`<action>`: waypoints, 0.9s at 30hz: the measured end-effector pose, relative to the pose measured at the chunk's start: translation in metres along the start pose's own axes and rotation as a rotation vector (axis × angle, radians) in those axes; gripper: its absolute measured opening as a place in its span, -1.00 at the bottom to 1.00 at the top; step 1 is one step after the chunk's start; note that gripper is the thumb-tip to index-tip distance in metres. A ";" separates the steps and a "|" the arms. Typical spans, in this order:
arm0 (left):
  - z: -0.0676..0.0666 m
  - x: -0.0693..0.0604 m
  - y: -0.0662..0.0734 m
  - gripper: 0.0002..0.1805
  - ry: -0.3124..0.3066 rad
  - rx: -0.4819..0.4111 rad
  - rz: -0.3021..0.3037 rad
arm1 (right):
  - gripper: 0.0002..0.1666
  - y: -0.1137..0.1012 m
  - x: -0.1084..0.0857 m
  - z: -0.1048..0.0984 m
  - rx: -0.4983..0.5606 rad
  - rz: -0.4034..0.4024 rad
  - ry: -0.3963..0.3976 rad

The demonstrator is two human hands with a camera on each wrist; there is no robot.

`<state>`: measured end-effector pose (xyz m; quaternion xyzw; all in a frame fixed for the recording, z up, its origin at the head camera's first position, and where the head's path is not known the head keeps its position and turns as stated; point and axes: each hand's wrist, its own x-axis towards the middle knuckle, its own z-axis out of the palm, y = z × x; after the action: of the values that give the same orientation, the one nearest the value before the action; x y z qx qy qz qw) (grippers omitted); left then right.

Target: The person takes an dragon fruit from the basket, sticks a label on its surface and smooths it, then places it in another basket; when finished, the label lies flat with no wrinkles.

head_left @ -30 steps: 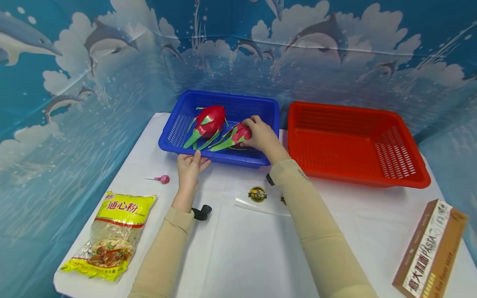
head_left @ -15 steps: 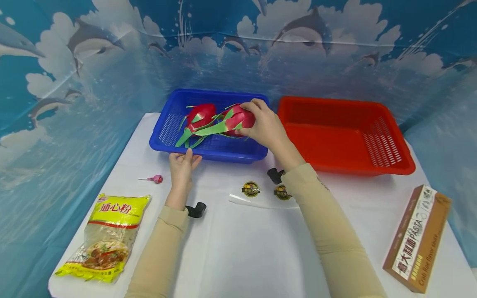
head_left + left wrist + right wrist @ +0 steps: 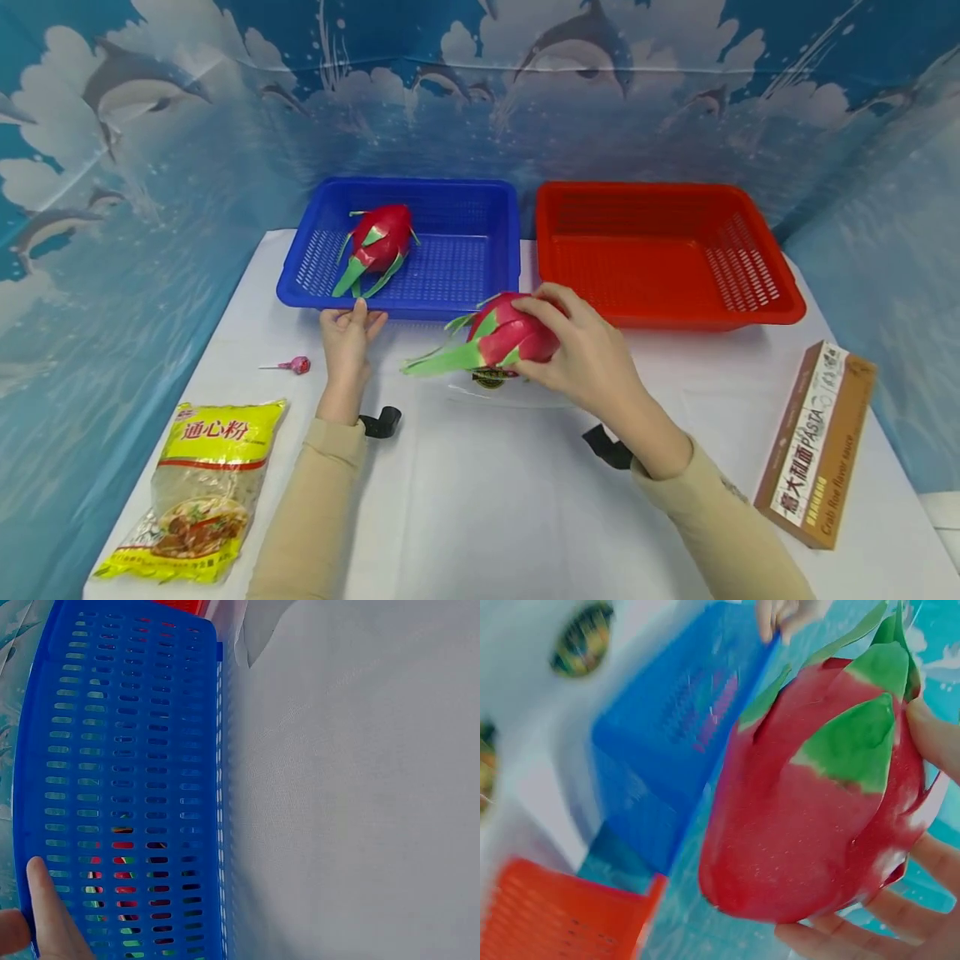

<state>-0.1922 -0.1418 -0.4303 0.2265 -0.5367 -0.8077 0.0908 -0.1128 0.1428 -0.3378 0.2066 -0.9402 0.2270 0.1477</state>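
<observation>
My right hand grips a red dragon fruit with green leaf tips, held up over the table in front of the two baskets. In the right wrist view that dragon fruit fills the middle, fingers and thumb around its side. My left hand pinches the front rim of the blue basket, thumb on top and fingers below. A second dragon fruit lies in the left half of this basket. The left wrist view shows it only through the slots of the basket wall.
A red basket stands right of the blue one. At the left lie a lollipop and a yellow pasta bag; at the right, a brown pasta box. A clear strip with a round sticker lies mid-table.
The right hand has lifted one dragon fruit out of the blue basket and brought it toward me and rightward. My left hand has stayed on the rim. The head view has shifted.
</observation>
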 end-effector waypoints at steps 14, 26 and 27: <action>-0.004 -0.001 0.001 -0.54 -0.017 0.044 -0.009 | -0.12 -0.004 -0.101 0.036 -0.061 0.039 -0.041; -0.002 0.000 0.003 -0.71 -0.017 0.053 -0.022 | -0.14 -0.016 -0.122 0.054 -0.118 0.096 -0.041; -0.002 0.000 0.003 -0.73 -0.015 0.051 -0.024 | -0.14 -0.018 -0.122 0.056 -0.126 0.095 -0.032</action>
<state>-0.1910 -0.1449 -0.4279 0.2289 -0.5548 -0.7967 0.0712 -0.0085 0.1407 -0.4245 0.1559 -0.9636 0.1708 0.1343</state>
